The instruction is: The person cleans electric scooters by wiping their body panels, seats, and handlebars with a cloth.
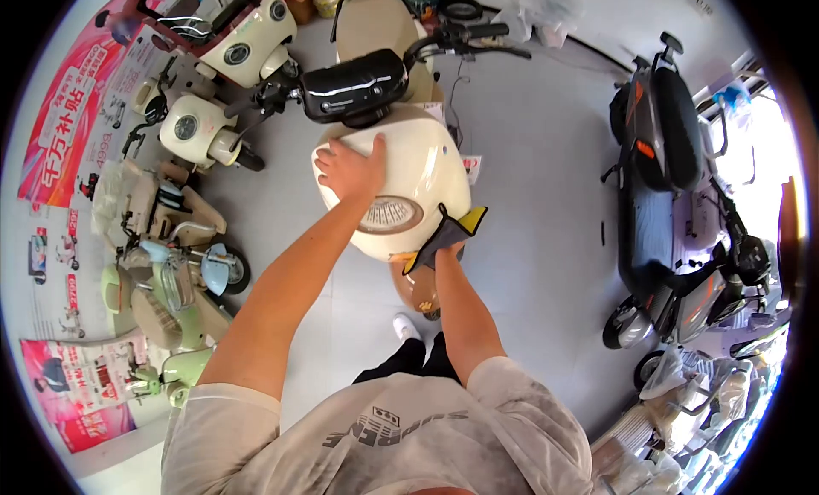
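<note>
A cream scooter (418, 162) stands in front of me, with a round grille on its front panel and a black handlebar unit (355, 85) above. My left hand (351, 168) lies on the panel's upper part with its fingers spread, holding nothing. At the lower right edge of the panel is a grey cloth (450, 232) with yellow edging. My right hand (447, 253) is at this cloth, which covers most of it, so its fingers are hidden. Below the panel shows the brown front fender (415, 288).
Several small scooters line the left side, among them a cream one (189, 130) and a green one (185, 369). A black and grey scooter (653, 179) stands on the right, with plastic-wrapped ones (682, 410) below it. Posters (72, 111) cover the left wall.
</note>
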`<state>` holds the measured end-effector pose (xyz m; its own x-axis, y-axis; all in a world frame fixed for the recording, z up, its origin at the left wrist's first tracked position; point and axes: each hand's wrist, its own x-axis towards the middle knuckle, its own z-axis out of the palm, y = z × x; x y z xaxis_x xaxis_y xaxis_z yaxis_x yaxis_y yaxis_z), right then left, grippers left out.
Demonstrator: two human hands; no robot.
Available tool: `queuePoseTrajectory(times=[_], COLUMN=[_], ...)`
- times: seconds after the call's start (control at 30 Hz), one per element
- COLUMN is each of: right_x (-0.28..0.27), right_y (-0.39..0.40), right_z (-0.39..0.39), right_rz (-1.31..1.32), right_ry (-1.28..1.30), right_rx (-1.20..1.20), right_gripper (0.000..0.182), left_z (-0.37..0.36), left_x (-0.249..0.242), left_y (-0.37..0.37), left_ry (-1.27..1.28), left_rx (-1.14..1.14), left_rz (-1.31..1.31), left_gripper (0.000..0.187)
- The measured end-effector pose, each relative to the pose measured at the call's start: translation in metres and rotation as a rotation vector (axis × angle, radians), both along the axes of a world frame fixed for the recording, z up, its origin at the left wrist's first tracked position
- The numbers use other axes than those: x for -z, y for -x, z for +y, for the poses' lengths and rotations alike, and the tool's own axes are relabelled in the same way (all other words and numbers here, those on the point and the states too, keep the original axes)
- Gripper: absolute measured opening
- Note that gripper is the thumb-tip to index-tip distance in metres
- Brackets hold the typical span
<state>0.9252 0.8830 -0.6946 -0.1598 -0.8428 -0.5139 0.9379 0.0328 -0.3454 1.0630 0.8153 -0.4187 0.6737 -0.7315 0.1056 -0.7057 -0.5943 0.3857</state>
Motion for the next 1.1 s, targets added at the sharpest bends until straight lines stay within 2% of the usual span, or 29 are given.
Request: queuePoseTrajectory(times=[0.07,0.13,0.2,0.63,0.8,0.83,0.87,0.97,1.1], right_x=[0.015,0.019,0.018,-0.001,-0.003,-0.004,-0.005,-0.001,-0.013], right_y=[-0.008,-0.018,-0.032,-0.067,-0.092,-0.098,-0.105,-0.134,-0.177], right_z=[0.015,0.028,0.034,0.033,0.042,0.044,0.047,0.052,0.044], right_rz=[-0.091,-0.156,-0.196,-0.214,-0.166,-0.153,-0.137,-0.062,0.051], right_ry=[-0.062,-0.101,-0.115,-0.133,-0.132,-0.129,-0.13,-0.131,-0.103], right_rx=[-0.024,-0.038,-0.04,0.005,0.057,0.071,0.089,0.149,0.224], right_gripper=[0.039,0.039,0.039,0.04,0.04,0.04,0.04,0.041,0.041], left_z=[-0.001,0.0,-0.001,-0.002,-0.003,-0.003,-0.001,0.001,0.007], left_x=[0.005,0.006,0.006,0.008,0.025,0.024,0.023,0.019,0.021], left_y=[-0.004,-0.004,-0.005,-0.006,-0.017,-0.014,-0.012,-0.014,-0.019], left_ry=[-0.056,0.018,-0.014,-0.031,0.206,0.278,0.287,0.296,0.269], left_rx=[0.005,0.036,0.029,0.031,0.211,0.219,0.227,0.271,0.453], left_rz=[-0.052,-0.012,-0.008,-0.016,-0.094,-0.081,-0.071,0.085,0.189], left_gripper=[0.099,0.094,0.093,0.089,0.078,0.069,0.069,0.054,0.056])
